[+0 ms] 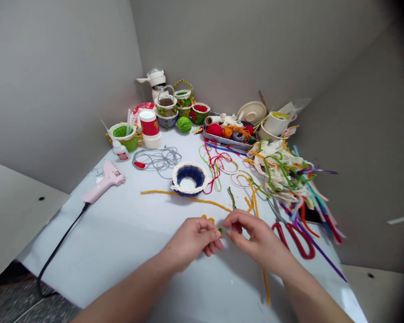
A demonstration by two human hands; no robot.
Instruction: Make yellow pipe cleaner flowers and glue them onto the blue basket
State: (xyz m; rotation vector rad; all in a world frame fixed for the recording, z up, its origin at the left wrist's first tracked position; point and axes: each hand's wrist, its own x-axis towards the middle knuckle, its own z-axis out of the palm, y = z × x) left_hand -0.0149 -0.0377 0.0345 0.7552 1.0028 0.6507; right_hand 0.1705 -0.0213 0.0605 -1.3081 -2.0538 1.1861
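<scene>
My left hand (pixel 197 237) is closed, thumb and fingers pinching a small green piece of cord (pixel 221 231) whose tip shows at the fingertips. Just behind these fingers are yellow loops of cord (pixel 208 219); whether they join the green piece I cannot tell. My right hand (pixel 252 235) faces it with fingers curled in a loose pinch, close to the green tip; anything between them is hidden. A long yellow cord (pixel 188 198) runs toward my right hand, and a yellow end (pixel 266 287) shows below that wrist. Beyond my hands stands a dark blue bowl-shaped basket (pixel 191 179) with white lace trim.
Red-handled scissors (pixel 301 242) lie right of my right hand, beside a heap of lace and cords (pixel 279 168). A pink glue gun (pixel 104 181) and glue bottle (pixel 121 151) are at left. Behind are grey cord (pixel 160 159), small baskets (pixel 166 105) and a yarn tray (pixel 230 140).
</scene>
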